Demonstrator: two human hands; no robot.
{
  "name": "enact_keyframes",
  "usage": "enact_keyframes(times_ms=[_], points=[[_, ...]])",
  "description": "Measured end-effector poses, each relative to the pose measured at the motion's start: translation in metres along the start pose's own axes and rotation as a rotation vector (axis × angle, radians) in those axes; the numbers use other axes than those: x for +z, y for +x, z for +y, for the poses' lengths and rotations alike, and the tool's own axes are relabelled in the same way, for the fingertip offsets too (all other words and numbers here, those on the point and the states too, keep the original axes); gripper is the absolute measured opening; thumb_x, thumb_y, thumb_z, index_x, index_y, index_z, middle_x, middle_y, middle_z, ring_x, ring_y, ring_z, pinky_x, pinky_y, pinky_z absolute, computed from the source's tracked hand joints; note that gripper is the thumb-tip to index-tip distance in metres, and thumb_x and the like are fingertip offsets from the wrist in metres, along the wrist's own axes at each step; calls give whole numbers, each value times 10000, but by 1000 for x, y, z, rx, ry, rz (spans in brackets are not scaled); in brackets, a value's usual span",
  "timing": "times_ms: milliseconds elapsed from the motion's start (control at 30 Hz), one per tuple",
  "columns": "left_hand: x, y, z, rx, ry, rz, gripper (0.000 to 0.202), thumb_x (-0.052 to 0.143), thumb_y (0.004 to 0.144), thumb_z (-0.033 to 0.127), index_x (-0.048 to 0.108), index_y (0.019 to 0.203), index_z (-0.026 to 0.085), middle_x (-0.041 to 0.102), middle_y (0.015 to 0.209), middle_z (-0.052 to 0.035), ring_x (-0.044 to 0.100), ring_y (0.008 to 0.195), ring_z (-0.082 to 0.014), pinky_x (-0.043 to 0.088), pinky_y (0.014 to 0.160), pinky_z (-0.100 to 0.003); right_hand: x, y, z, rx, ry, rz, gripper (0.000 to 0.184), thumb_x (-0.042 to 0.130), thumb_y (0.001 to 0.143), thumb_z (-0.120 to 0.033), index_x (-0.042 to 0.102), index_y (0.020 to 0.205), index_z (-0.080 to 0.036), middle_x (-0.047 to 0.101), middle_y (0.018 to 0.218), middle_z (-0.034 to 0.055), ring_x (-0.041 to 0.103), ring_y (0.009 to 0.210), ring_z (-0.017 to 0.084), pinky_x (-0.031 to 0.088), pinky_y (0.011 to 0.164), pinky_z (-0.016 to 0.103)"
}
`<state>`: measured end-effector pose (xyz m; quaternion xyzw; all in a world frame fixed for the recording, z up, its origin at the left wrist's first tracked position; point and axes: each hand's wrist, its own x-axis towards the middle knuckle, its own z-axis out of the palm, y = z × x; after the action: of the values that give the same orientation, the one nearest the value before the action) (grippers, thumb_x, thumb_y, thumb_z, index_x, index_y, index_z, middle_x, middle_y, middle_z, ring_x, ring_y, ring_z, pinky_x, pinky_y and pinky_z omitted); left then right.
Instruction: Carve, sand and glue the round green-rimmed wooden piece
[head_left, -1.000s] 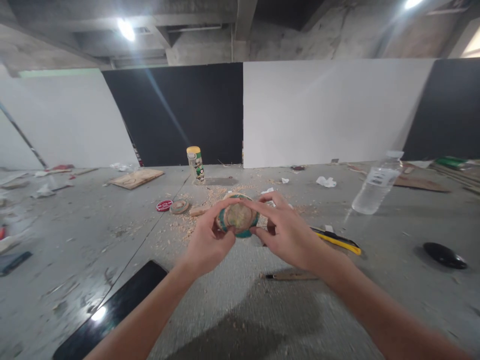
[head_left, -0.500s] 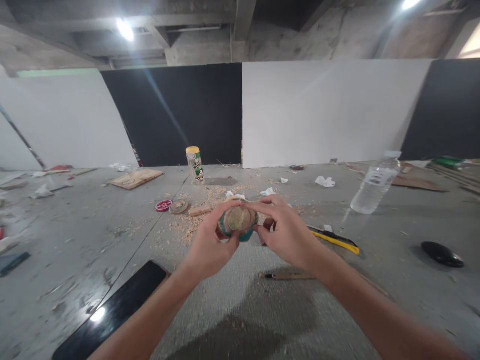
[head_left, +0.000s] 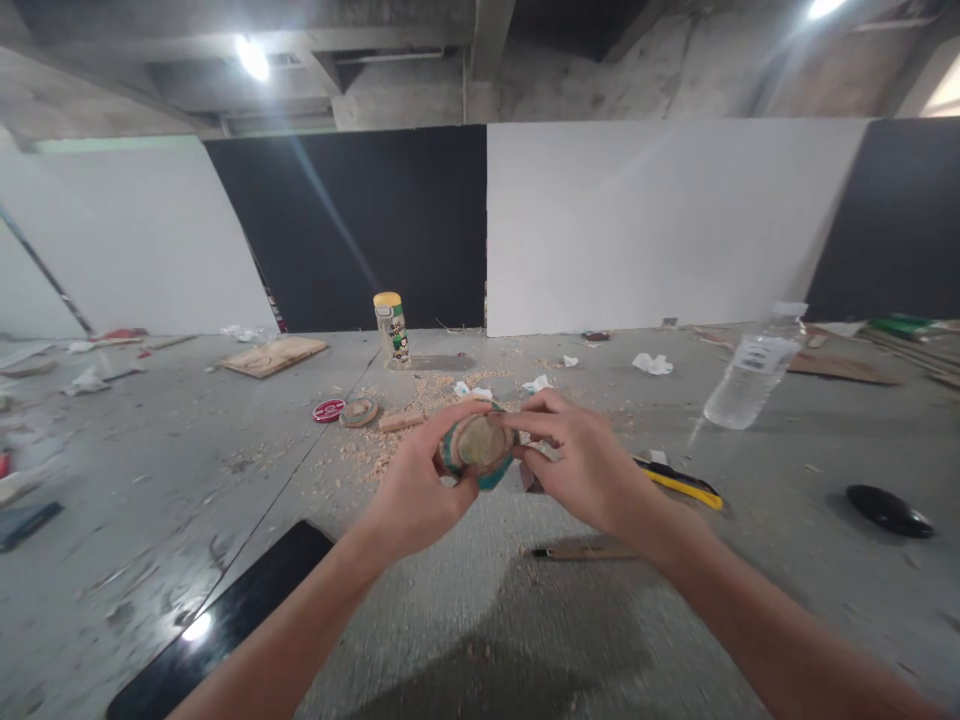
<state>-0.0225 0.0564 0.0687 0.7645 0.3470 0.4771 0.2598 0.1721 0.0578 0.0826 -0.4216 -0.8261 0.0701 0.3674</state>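
Presently, both hands hold a round wooden piece [head_left: 478,445] clear of the concrete floor [head_left: 480,620], at the centre of the view and just above a scatter of wood shavings [head_left: 390,445]. The piece shows a pale flat face and a teal band around its rim.

The left hand [head_left: 416,490] cups it from the left: thumb over the upper rim, the other fingers curled beneath. The right hand [head_left: 589,470] closes on the opposite side, forefinger laid across the upper edge of the face and thumb at the lower right rim. Each hand therefore pinches the piece; no finger is spread free.

Noted nearby:
- a yellow utility knife [head_left: 679,480] on the floor just beyond the right wrist
- a slim carving knife [head_left: 581,551] below the right forearm
- a red lid [head_left: 328,410] touching, or very nearly touching, a small wooden disc [head_left: 358,412], to the left
- a yellow-capped container [head_left: 391,328] standing upright farther back
- a water bottle [head_left: 750,380], leaning, well off to the right
- a black slab [head_left: 225,620] by the left forearm

Assessment: the hold looks sound for examining or turning the piece. It is best gripped by the rim, with one hand steadying while the other shifts. The face should stay uncovered, and both wrists should stay clear of the two blades below.
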Motion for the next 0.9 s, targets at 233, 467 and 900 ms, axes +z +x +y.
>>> enact_keyframes(times_ms=[233, 467, 900], points=[[2, -2, -8, -34, 108, 2, 505, 614, 663, 59, 600, 1132, 247, 672, 1084, -42, 644, 841, -196, 495, 592, -244, -2, -1, -1, -4, -157, -56, 475, 579, 801, -31, 689, 1159, -323, 657, 1028, 30, 640, 802, 186, 509, 745, 356], [-2, -2, -12, -14, -21, -48, 458, 621, 770, 151, 519, 1207, 244, 596, 1171, -85, 625, 951, -223, 534, 688, -294, -9, 1, 1, -54, 50, -82, 500, 564, 838, -65, 618, 1268, -314, 742, 997, 2, 683, 891, 189, 537, 766, 329], [2, -9, -60, 5, 374, -180, 415, 611, 783, 173, 484, 1175, 226, 575, 1170, -103, 573, 1049, -264, 486, 859, -405, 30, 0, 20, 137, 135, -244, 462, 553, 800, -54, 720, 1147, -309, 758, 1047, 17, 685, 852, 186, 494, 773, 279]])
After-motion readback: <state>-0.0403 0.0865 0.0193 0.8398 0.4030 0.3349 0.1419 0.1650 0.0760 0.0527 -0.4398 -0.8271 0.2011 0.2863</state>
